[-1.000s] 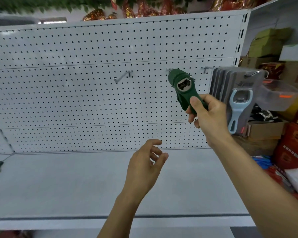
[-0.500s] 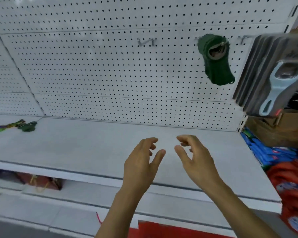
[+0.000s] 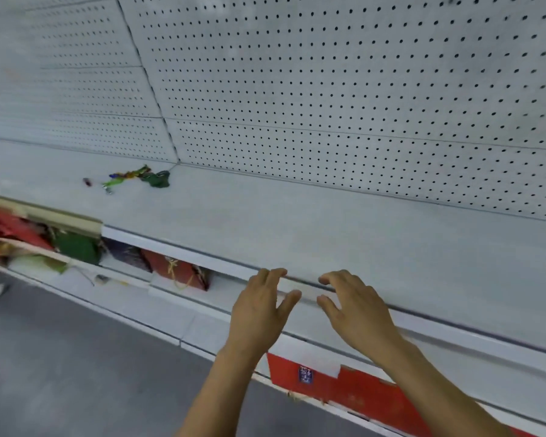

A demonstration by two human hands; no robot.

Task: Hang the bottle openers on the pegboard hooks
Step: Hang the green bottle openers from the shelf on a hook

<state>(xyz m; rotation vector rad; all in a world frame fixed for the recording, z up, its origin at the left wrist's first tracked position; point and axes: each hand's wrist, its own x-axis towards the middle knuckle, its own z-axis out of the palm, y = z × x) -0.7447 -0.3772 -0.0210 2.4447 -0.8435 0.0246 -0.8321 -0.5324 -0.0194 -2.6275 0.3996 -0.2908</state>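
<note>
Hovering over the front edge of the shelf, both hands are empty: left hand with fingers spread, right hand loosely curled, neither gripping anything. No hook shows on the pegboard in this view, and nothing hangs there, so what is already hung cannot be judged. Work clearly remains: a green bottle opener lies on the shelf at about ten o'clock from the hands, well apart from them, near the pegboard's base. Just beside it at nine o'clock, a tangle of colourful bits, too blurred to name. Likely next: a reach that way. Shelf is pale grey, flat, mostly bare. Below, a lower shelf carries red and green packages. Grey floor at seven o'clock.
</note>
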